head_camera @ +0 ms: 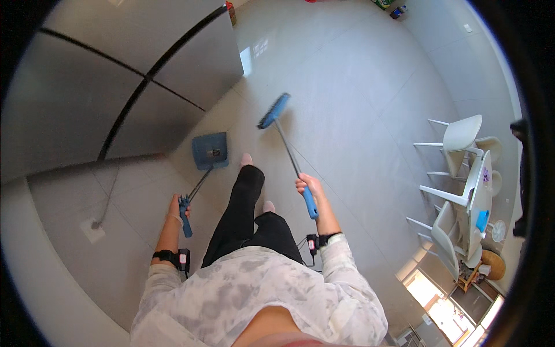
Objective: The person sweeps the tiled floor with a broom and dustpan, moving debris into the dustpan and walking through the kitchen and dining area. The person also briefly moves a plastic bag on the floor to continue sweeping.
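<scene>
My right hand (311, 185) grips the blue handle end of a broom (275, 111). Its grey shaft slants up and left to a blue head with dark bristles, which is slightly blurred and held out ahead of my feet. In my left hand (184, 207) is the blue grip of a long-handled dustpan (210, 143). The blue pan is left of my front foot, near the base of the refrigerator. A small patch, perhaps a label, shows inside the pan; I cannot tell whether it holds any debris.
A large grey refrigerator (182, 86) with several doors rises on the left. To its lower left, a cord runs to a wall socket (93, 226). White chairs (462, 133) surround a white table (480, 195) on the right. A dark bottle (398, 12) stands by the far wall.
</scene>
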A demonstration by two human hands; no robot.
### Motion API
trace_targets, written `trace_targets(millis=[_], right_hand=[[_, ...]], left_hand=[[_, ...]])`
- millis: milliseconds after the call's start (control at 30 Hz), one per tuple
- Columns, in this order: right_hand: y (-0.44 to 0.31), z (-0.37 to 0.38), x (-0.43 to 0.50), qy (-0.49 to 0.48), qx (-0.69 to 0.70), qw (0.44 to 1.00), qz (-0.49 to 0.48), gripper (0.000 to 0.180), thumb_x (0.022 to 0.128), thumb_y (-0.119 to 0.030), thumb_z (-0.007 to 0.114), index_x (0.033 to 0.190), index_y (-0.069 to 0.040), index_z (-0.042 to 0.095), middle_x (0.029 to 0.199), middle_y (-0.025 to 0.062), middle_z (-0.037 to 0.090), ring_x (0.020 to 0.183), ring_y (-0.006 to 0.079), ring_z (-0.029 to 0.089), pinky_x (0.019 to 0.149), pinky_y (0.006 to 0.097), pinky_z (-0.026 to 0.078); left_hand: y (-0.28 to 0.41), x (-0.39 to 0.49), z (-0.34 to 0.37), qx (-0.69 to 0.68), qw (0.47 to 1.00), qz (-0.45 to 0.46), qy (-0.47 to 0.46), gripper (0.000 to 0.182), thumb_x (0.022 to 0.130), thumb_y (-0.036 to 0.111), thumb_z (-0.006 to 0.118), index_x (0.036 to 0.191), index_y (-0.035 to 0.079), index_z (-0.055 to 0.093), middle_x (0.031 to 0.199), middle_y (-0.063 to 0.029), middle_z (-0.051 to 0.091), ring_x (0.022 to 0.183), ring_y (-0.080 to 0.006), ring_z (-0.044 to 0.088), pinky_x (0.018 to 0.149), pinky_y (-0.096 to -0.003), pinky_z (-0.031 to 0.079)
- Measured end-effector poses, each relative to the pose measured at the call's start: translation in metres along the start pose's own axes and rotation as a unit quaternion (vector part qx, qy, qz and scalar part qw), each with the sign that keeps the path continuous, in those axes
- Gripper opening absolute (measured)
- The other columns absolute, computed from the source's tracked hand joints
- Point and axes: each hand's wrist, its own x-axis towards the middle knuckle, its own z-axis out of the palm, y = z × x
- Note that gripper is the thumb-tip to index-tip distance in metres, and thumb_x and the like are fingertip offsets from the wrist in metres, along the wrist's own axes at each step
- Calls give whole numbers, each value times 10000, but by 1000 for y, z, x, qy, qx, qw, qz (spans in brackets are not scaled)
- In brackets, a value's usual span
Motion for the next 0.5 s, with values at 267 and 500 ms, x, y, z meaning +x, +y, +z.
trace_targets(millis=[267,500], right_hand=[[10,99,144,-13,-48,989,139,117,827,-33,514,859,59,448,661,98,488,461,92,437,397,215,382],[-29,77,163,-16,199,968,150,188,906,-142,408,860,38,378,686,71,448,460,74,414,379,182,357]], left_hand=[[-20,12,-43,16,999,-39,33,489,773,495,451,731,16,541,503,-49,482,353,-136,374,374,-274,324],[-20,13,-61,75,996,-40,-5,450,778,483,446,717,44,523,513,-59,486,355,-148,391,375,-290,346]])
